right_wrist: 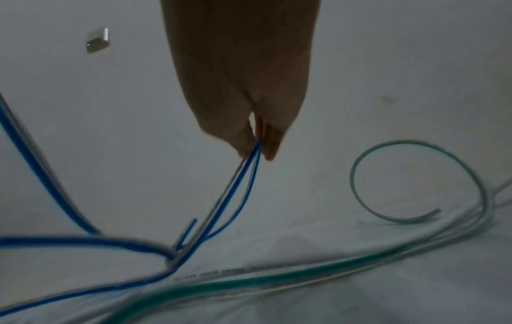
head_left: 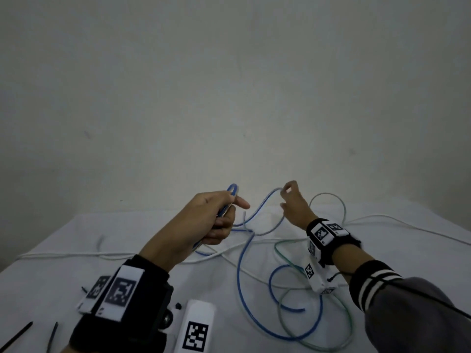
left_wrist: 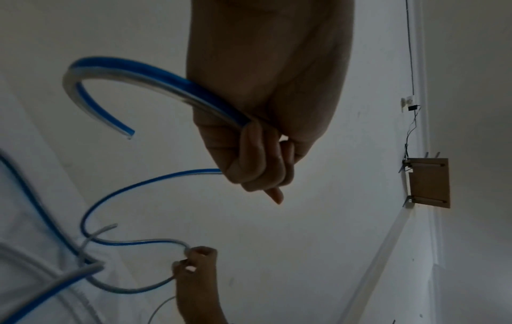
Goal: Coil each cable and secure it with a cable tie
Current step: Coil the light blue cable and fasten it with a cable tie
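Observation:
A blue cable (head_left: 240,271) runs in loose loops over the white table (head_left: 63,235). My left hand (head_left: 216,220) is raised above the table and grips a short loop of the blue cable (left_wrist: 138,74) in its curled fingers (left_wrist: 260,157), with a bend sticking up past the fist. My right hand (head_left: 290,200) is lifted to its right and pinches another bend of the same blue cable (right_wrist: 243,188) between thumb and fingertips (right_wrist: 270,151). A green cable (head_left: 318,327) and a white cable (head_left: 76,254) lie loose on the table.
Black cable ties (head_left: 17,335) lie at the near left edge of the table. A plain wall (head_left: 229,85) stands right behind the table. The green cable (right_wrist: 443,179) curls up at the right, near my right hand.

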